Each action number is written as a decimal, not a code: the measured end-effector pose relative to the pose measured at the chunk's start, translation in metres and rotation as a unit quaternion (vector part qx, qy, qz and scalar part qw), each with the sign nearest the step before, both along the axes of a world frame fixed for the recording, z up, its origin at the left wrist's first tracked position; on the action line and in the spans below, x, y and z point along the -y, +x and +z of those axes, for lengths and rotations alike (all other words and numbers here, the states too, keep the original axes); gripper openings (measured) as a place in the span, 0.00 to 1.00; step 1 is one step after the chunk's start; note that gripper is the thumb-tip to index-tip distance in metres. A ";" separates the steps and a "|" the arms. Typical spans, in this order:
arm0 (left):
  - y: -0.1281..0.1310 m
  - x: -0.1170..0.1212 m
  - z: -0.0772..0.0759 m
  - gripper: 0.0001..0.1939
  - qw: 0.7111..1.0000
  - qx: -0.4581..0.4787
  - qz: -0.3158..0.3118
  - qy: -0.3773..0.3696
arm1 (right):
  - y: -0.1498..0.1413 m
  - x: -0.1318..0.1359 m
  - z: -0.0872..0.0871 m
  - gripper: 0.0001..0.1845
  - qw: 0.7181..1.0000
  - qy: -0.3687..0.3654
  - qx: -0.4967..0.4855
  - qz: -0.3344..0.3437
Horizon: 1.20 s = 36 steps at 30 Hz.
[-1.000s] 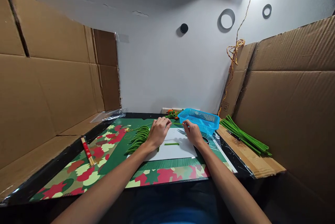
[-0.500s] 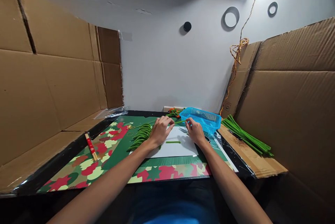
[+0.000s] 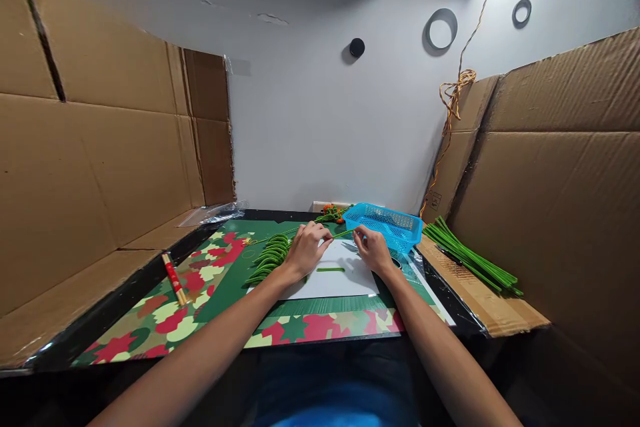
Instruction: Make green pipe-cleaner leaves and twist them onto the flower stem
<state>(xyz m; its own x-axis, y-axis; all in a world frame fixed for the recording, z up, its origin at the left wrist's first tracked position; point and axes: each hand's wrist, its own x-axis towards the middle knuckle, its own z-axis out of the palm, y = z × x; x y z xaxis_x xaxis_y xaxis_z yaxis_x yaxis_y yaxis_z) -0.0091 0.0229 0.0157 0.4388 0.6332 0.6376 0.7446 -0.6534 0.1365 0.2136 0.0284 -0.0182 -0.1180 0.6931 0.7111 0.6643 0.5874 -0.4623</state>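
A green pipe cleaner (image 3: pixel 343 234) is stretched between my two hands above a white sheet of paper (image 3: pixel 345 288). My left hand (image 3: pixel 305 250) pinches its left end, and the fingertips of my right hand (image 3: pixel 371 248) grip the other. Under them, a short straight green piece (image 3: pixel 331 270) lies on the paper. Left of my left hand is a row of curved green pipe cleaner pieces (image 3: pixel 269 259), partly covered by that hand. What looks like a scissors handle (image 3: pixel 397 264) shows behind my right wrist; the rest is mostly hidden.
A blue plastic basket (image 3: pixel 419 230) stands behind my right hand, beside orange and green flower-like pieces (image 3: pixel 331 212). To the right, a bundle of long green pipe cleaners (image 3: pixel 473 257) rests on cardboard. A red-wrapped stick bundle (image 3: pixel 173 279) lies left. Cardboard walls (image 3: pixel 125 160) flank the table.
The hands keep the same pinches on the pipe cleaner, which now slants slightly more, its right end higher. The view has shifted very slightly; nothing else has visibly moved.
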 end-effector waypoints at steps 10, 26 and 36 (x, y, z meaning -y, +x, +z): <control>-0.001 0.000 0.000 0.08 1.000 -0.006 0.000 -0.007 | 0.001 0.000 0.000 0.13 1.000 -0.001 0.001 -0.012; -0.002 -0.001 -0.001 0.07 1.000 -0.004 -0.001 -0.013 | 0.006 0.000 -0.002 0.12 1.000 0.004 0.006 0.004; -0.001 0.000 -0.001 0.09 1.000 -0.004 -0.003 -0.013 | 0.006 0.001 -0.002 0.10 1.000 -0.005 0.008 0.007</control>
